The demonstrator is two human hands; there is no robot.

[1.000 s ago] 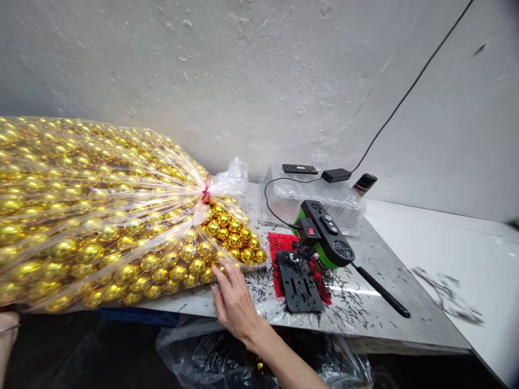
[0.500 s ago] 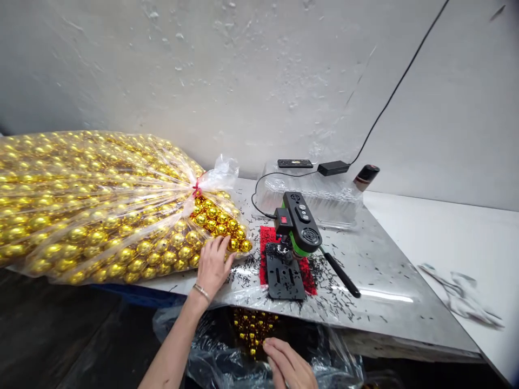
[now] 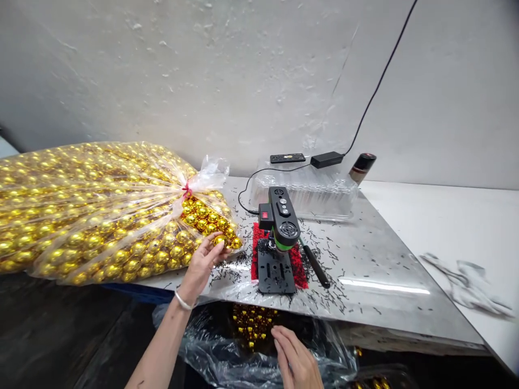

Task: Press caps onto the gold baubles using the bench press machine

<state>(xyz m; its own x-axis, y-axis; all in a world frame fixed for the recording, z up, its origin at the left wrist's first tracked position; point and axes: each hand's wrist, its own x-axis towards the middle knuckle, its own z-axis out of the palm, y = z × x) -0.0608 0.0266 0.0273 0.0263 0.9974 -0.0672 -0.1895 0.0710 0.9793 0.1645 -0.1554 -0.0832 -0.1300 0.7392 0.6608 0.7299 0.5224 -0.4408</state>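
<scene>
Two bare hands are in view, both at the near edge of a grey metal-topped table (image 3: 389, 259). The left hand (image 3: 198, 270), with a pale bracelet (image 3: 183, 302) at its wrist, pinches a shiny gold ball (image 3: 219, 240) between thumb and fingers. That ball is just above the tabletop, at the right-hand tip of a cluster of gold balls (image 3: 200, 216) lying beside the neck of a large clear plastic sack (image 3: 101, 210). The sack is packed with similar balls, lies on its side against the wall and is gathered by a red tie (image 3: 187, 189).

The right hand (image 3: 300, 359) is lower, over an open clear plastic bag (image 3: 231, 373) below the table edge, its fingers close together; whether anything sits between them and the thumb, I cannot tell. More gold balls (image 3: 251, 324) show in that bag, just left of the fingertips.

Right of the cluster stands a black-and-green machine (image 3: 284, 216) with a red switch (image 3: 265, 215), a slotted black base plate (image 3: 276, 273) and a long black handle (image 3: 316, 266) angled toward the near right. A red mat (image 3: 299, 270) lies beneath it, and short black bits (image 3: 336, 297) are scattered around. Behind the machine, clear plastic trays (image 3: 312, 194) bear a black power adapter (image 3: 326, 159) and a flat black object (image 3: 287, 158); a black-capped container (image 3: 362, 168) leans beside them.
</scene>
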